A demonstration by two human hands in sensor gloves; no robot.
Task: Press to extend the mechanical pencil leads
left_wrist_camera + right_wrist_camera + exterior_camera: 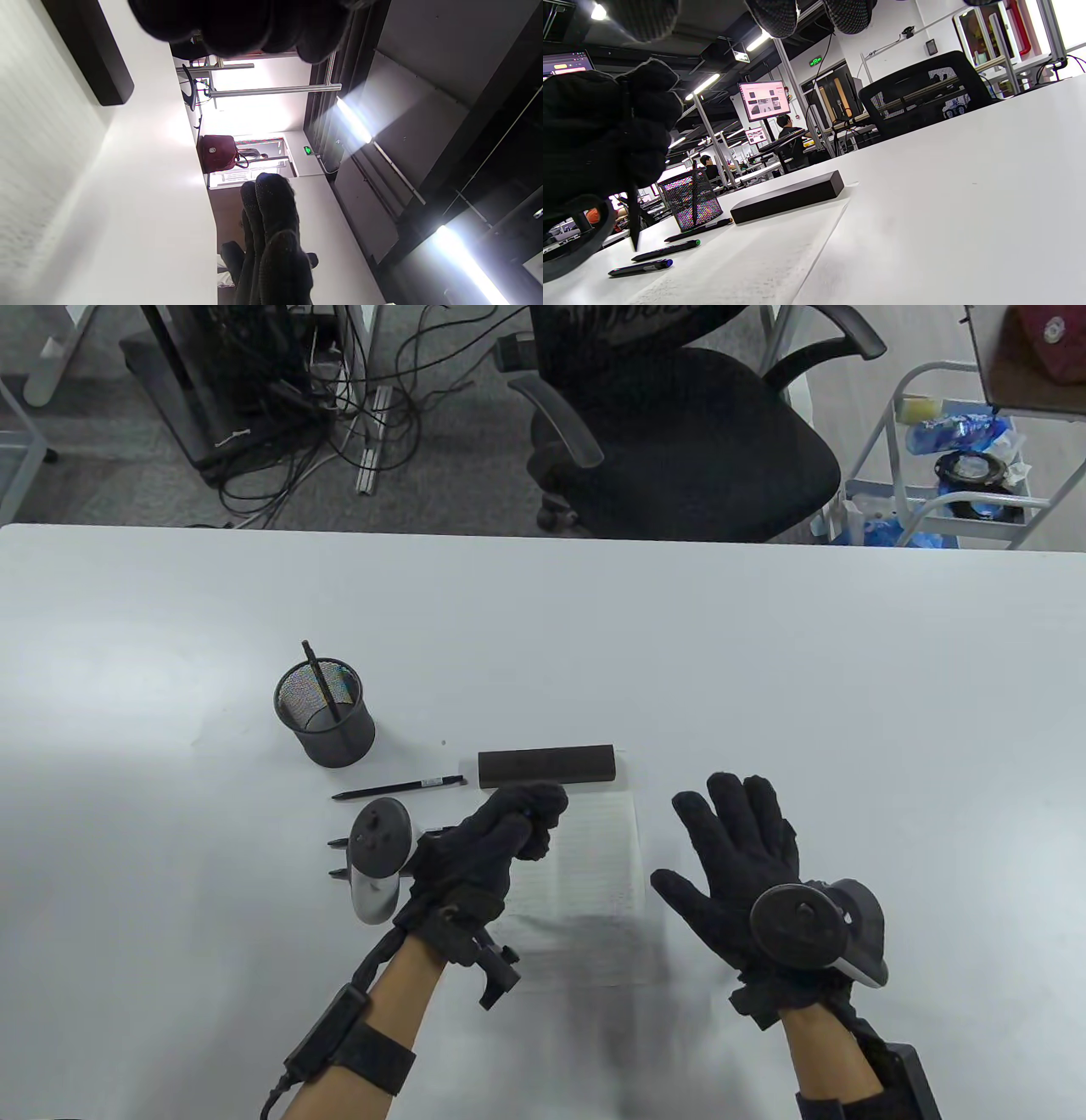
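Left hand (501, 836) clenched in a fist around a pencil (633, 212), held upright over the paper (594, 848); right hand (747, 857) spread, holding nothing; the pencil looks light, stiff and slippery, best gripped mid-barrel, thumb on the top button; lead brittle.

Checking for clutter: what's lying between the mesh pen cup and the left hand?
In the table view, one black pencil lies between mesh cup and left hand.
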